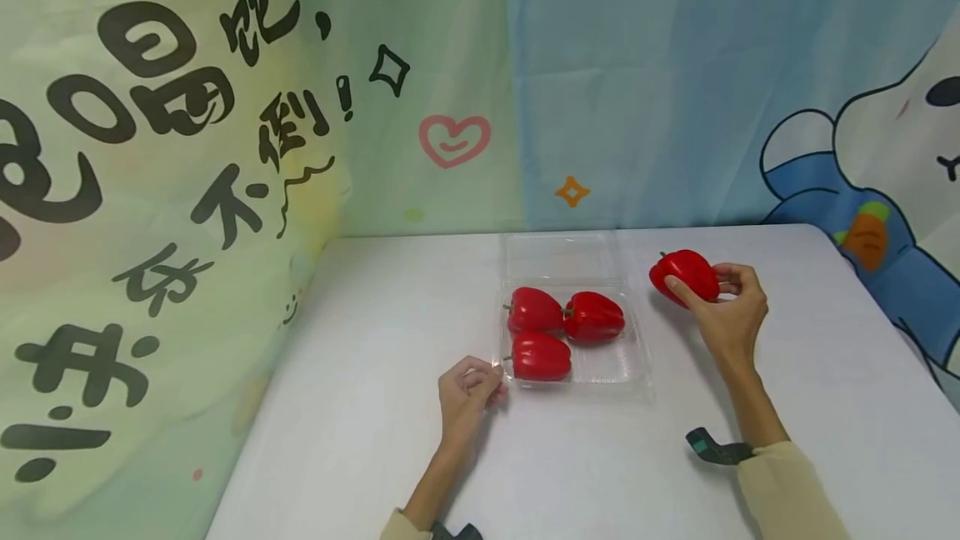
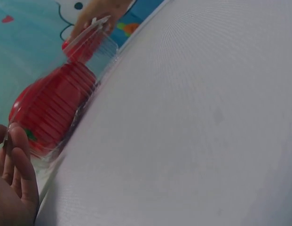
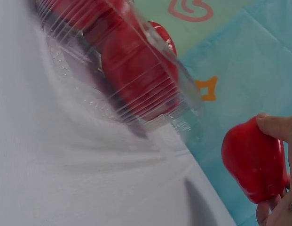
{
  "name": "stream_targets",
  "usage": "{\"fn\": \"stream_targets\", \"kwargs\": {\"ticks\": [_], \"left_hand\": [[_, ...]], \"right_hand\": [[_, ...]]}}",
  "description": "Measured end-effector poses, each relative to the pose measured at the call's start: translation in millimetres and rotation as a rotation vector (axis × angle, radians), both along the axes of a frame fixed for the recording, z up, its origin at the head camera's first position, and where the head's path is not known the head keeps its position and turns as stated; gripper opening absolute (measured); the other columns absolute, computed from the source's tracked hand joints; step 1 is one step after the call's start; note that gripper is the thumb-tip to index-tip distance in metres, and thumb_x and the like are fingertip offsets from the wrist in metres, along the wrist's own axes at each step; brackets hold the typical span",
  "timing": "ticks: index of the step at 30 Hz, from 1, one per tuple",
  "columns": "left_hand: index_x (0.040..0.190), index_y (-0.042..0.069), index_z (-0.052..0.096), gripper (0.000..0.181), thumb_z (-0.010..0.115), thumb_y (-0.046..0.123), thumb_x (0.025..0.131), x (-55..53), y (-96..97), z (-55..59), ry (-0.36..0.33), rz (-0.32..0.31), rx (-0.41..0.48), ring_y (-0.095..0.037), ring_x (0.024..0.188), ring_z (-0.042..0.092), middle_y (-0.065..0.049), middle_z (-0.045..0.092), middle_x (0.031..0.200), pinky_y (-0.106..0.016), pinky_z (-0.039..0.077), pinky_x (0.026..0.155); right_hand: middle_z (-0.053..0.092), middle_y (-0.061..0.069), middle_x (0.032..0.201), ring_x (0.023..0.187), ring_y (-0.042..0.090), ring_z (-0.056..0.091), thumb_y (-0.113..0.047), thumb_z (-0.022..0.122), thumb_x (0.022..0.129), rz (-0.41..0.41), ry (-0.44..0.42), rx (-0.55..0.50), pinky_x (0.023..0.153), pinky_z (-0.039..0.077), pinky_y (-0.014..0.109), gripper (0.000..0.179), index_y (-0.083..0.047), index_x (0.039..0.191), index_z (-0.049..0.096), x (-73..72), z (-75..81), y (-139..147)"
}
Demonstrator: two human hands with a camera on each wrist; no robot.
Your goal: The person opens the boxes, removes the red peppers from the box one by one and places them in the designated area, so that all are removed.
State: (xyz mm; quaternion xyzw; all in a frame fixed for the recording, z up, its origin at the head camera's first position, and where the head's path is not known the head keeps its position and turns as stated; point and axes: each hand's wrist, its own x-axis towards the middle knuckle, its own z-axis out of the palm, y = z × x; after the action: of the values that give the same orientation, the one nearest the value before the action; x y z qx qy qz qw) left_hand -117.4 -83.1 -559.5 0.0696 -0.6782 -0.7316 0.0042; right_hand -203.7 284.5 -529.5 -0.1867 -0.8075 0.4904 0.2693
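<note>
Currently in the right hand (image 1: 726, 315): a glossy, blocky red bell pepper with a short green stem (image 1: 686, 275), gripped between the thumb on its near side and the fingers bent round its far side; hand and pepper are to the right of the container, the pepper held above the tabletop.
Left hand (image 1: 467, 397): fingers curled, thumb and fingertips pinching the rim of a clear, ribbed plastic container (image 1: 637, 361) at its near left corner.
Container: between the two hands, just beyond the left one, standing on the table with its hinged transparent lid (image 1: 558, 258) folded back on the side away from both hands.
Peppers inside: three more glossy red ones, the near pepper (image 1: 542, 357) just beside the left hand's fingertips, the far left pepper (image 1: 534, 309) behind it, and the far right pepper (image 1: 595, 317) on the side toward the right hand; all three stems point to the left.
Wrists: pale beige sleeves, the right sleeve (image 1: 787, 490) behind a dark curved wrist mount (image 1: 718, 448).
Under the hands: a white-covered table (image 1: 360, 423).
Beyond the hands: a pastel green and blue fabric backdrop (image 1: 637, 90), with bold black lettering (image 1: 146, 107) on the left hand's side and a white-and-blue cartoon animal (image 1: 873, 161) on the right hand's side.
</note>
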Motion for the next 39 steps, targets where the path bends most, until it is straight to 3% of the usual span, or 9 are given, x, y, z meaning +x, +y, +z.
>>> {"fn": "stream_targets", "kwargs": {"ticks": [4,10,16,24,32,39], "left_hand": [[0.095,0.0,0.067,0.012,0.073,0.009,0.101,1.1,-0.2,-0.3,0.004,0.011,-0.009,-0.011,0.065,0.071,-0.008,0.079,0.076,-0.02,0.056,0.063],[0.095,0.0,0.068,0.01,0.072,0.006,0.101,1.7,-0.2,-1.7,0.006,0.019,-0.006,-0.012,0.064,0.071,-0.014,0.079,0.078,-0.019,0.055,0.062],[0.095,0.001,0.068,0.008,0.072,0.006,0.101,1.5,0.5,-1.5,-0.002,0.018,0.015,-0.012,0.064,0.07,-0.012,0.078,0.077,-0.019,0.054,0.061],[0.095,-0.001,0.067,0.01,0.072,0.006,0.101,1.4,0.7,-1.0,-0.008,0.015,0.021,-0.012,0.064,0.07,-0.008,0.078,0.075,-0.019,0.055,0.062],[0.097,-0.002,0.068,0.009,0.071,0.006,0.101,0.6,0.7,0.0,-0.004,0.011,0.01,-0.012,0.064,0.07,-0.021,0.078,0.081,-0.019,0.055,0.062],[0.097,-0.001,0.068,0.01,0.071,0.006,0.101,-0.1,0.7,-2.0,0.012,0.004,0.0,-0.011,0.065,0.071,-0.016,0.078,0.079,-0.019,0.054,0.062]], "right_hand": [[0.063,0.011,0.149,0.119,0.006,0.046,-0.04,0.088,0.091,-0.033,-0.049,-0.009,0.086,0.044,0.012,0.073,-0.007,0.148,0.056,-5.0,-6.9,-2],[0.059,0.01,0.152,0.126,0.01,0.045,-0.045,0.087,0.092,-0.07,-0.137,-0.045,0.099,0.053,0.029,0.076,-0.01,0.15,0.052,-9.9,-14.2,-5],[0.058,0.01,0.152,0.131,0.013,0.046,-0.046,0.087,0.091,-0.091,-0.141,-0.069,0.107,0.054,0.042,0.078,-0.009,0.15,0.05,-13.4,-17.9,-8],[0.057,0.009,0.154,0.137,0.017,0.047,-0.046,0.087,0.091,-0.109,-0.142,-0.088,0.11,0.055,0.044,0.079,-0.009,0.15,0.049,-18.5,-21.3,-11],[0.052,0.009,0.159,0.146,0.022,0.045,-0.046,0.085,0.093,-0.122,-0.175,-0.118,0.118,0.053,0.051,0.081,-0.011,0.154,0.045,-25.4,-23.9,-14],[0.053,0.011,0.158,0.147,0.024,0.045,-0.048,0.084,0.093,-0.138,-0.175,-0.119,0.118,0.052,0.052,0.081,-0.009,0.153,0.045,-31.2,-26.6,-16]]}}
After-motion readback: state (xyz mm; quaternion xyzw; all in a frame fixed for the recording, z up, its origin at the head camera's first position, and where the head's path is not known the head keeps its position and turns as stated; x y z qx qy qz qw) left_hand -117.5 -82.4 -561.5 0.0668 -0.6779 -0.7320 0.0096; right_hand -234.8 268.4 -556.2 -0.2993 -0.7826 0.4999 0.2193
